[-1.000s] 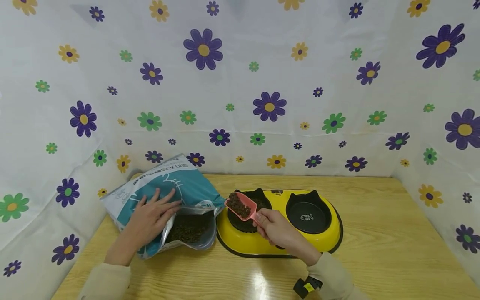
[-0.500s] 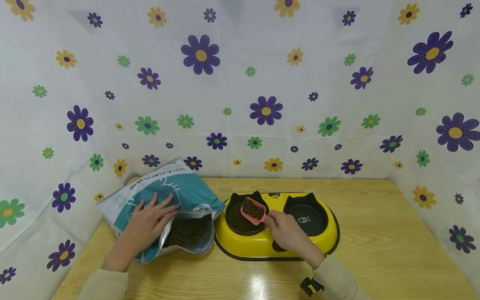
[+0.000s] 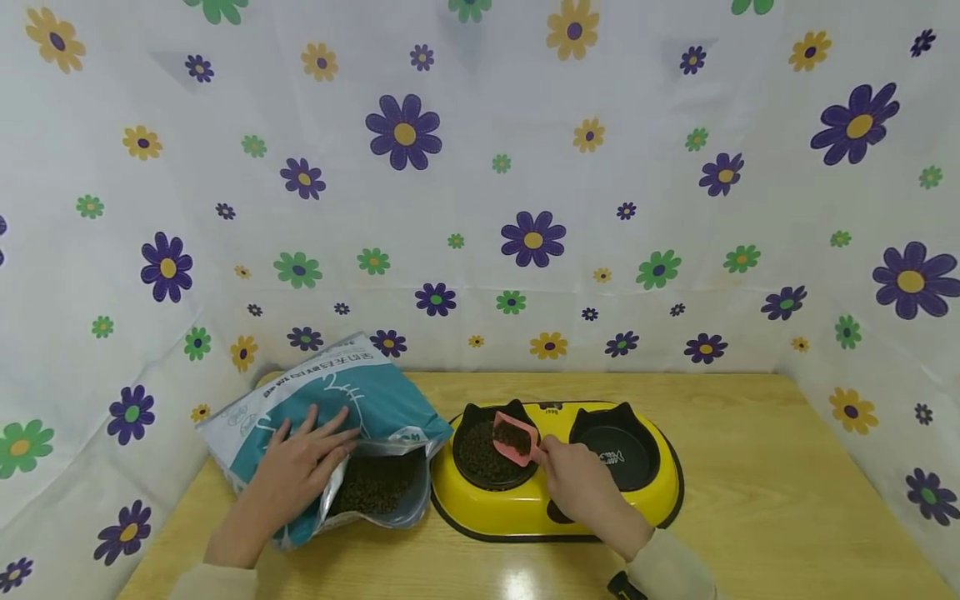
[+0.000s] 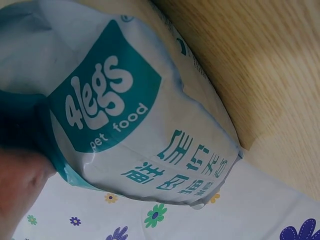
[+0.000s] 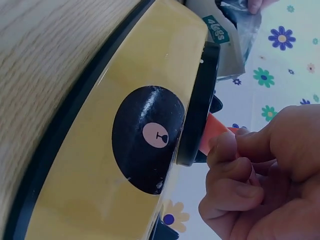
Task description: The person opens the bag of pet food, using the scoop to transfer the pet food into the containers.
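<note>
My right hand (image 3: 581, 479) grips the handle of a small pink scoop (image 3: 516, 440), tilted over the left black cat-eared bowl (image 3: 467, 475). Brown kibble (image 3: 480, 450) covers that bowl's bottom, and some kibble is still in the scoop. In the right wrist view the curled fingers (image 5: 235, 185) pinch the handle, while the bowl's rim hides most of the scoop. My left hand (image 3: 300, 462) lies with spread fingers on a teal and white pet food bag (image 3: 390, 387), its mouth facing forward with kibble inside. The left wrist view shows the bag's printed side (image 4: 120, 95).
Both bowls sit in a yellow double feeder (image 3: 487, 512) with a black base edge. The right black bowl (image 3: 618, 454) shows a fish-bone print. A flower-patterned cloth (image 3: 465, 192) stands behind and beside the wooden table (image 3: 772, 492).
The scoop has moved right and tipped over the left bowl, with less kibble in it and more in the bowl. My left hand stays on the bag. The head view has shifted slightly.
</note>
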{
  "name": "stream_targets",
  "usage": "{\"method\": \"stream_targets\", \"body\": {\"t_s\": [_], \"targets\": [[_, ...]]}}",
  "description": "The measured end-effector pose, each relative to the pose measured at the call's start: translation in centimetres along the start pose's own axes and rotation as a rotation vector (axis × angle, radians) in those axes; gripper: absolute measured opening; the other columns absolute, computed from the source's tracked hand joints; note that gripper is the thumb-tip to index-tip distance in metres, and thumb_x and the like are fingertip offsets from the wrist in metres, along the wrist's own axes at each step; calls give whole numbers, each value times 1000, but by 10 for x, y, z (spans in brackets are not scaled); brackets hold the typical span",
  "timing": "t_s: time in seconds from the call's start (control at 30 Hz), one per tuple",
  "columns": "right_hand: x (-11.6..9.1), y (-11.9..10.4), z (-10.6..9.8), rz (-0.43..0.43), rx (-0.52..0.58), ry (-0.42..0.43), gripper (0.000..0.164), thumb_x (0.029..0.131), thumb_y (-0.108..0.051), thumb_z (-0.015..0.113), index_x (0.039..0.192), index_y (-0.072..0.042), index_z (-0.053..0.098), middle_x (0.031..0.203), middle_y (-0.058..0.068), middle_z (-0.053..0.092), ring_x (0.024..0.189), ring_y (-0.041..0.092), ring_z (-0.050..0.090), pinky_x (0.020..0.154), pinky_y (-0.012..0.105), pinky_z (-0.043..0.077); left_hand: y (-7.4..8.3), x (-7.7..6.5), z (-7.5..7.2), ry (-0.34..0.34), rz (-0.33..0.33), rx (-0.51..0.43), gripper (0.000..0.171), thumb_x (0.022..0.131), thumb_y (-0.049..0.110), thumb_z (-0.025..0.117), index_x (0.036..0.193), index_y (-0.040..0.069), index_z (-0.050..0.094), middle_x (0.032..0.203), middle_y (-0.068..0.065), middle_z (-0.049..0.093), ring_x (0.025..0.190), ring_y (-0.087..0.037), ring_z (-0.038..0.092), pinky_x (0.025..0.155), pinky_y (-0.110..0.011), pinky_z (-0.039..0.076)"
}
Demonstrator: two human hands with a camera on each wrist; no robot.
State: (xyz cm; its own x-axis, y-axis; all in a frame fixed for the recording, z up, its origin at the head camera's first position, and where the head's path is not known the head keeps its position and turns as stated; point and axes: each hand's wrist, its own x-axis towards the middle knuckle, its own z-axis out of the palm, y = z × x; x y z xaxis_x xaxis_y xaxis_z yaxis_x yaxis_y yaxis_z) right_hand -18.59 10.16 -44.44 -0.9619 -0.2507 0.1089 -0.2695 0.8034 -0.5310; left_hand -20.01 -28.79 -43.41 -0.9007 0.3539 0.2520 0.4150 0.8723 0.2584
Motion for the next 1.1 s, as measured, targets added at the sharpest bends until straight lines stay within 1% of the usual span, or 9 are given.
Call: {"method": "stream_targets", "body": {"t_s": [0.13, 0.3, 0.5, 0.63, 0.77, 0.9, 1.0, 1.1], "targets": [[-2, -1, 2, -55, -91, 53, 22, 103, -17, 61, 84, -5, 59, 58, -4, 32, 46, 9, 34, 43, 17, 19, 0, 0, 2, 7, 3, 2, 31, 106, 24, 57, 133, 18, 72, 154, -13, 52, 143, -59, 37, 108, -83, 24], [-5, -4, 2, -131, -213, 131, 28, 101, -16, 65, 77, -7, 53, 57, -4, 29, 46, 9, 29, 43, 16, 14, 0, -1, 1, 35, 17, 17, 31, 105, 23, 57, 133, 19, 71, 153, -13, 54, 141, -58, 40, 107, -83, 27], [-8, -5, 3, -146, -316, 192, 28, 99, -16, 69, 78, -6, 53, 56, -3, 31, 46, 9, 30, 42, 16, 17, 0, -2, 2, 24, 14, 12, 32, 105, 24, 57, 133, 19, 71, 153, -13, 54, 142, -58, 40, 108, -83, 26], [-8, -3, 3, -180, -351, 226, 27, 97, -16, 70, 80, -6, 53, 58, -2, 33, 48, 10, 31, 43, 17, 20, 0, -2, 3, 20, 8, 7, 32, 106, 24, 57, 133, 19, 71, 153, -13, 53, 143, -58, 39, 109, -82, 25], [-8, -3, 3, -198, -400, 239, 25, 95, -15, 74, 81, -6, 54, 59, -1, 38, 50, 11, 33, 42, 16, 25, 0, -1, 4, 17, 5, 5, 32, 106, 25, 57, 134, 18, 71, 153, -13, 53, 143, -58, 38, 109, -82, 25], [-9, -4, 1, -189, -462, 229, 25, 88, -9, 80, 85, -6, 56, 63, 0, 43, 53, 12, 35, 43, 16, 26, -1, -1, 4, 14, 6, -3, 32, 106, 25, 56, 134, 18, 70, 153, -14, 52, 143, -58, 38, 109, -82, 24], [-8, -5, -1, -179, -517, 217, 26, 84, -8, 84, 91, -5, 59, 67, 2, 47, 57, 14, 36, 44, 17, 28, -1, -1, 2, 16, 13, -5, 32, 106, 25, 56, 134, 18, 71, 153, -14, 53, 142, -58, 39, 109, -83, 24], [-9, -5, -3, -172, -556, 205, 27, 84, -11, 84, 97, -4, 62, 70, 4, 52, 59, 15, 38, 43, 18, 31, 0, -3, 2, 16, 19, -8, 32, 106, 25, 55, 134, 19, 70, 152, -13, 54, 142, -58, 40, 108, -83, 25]]}}
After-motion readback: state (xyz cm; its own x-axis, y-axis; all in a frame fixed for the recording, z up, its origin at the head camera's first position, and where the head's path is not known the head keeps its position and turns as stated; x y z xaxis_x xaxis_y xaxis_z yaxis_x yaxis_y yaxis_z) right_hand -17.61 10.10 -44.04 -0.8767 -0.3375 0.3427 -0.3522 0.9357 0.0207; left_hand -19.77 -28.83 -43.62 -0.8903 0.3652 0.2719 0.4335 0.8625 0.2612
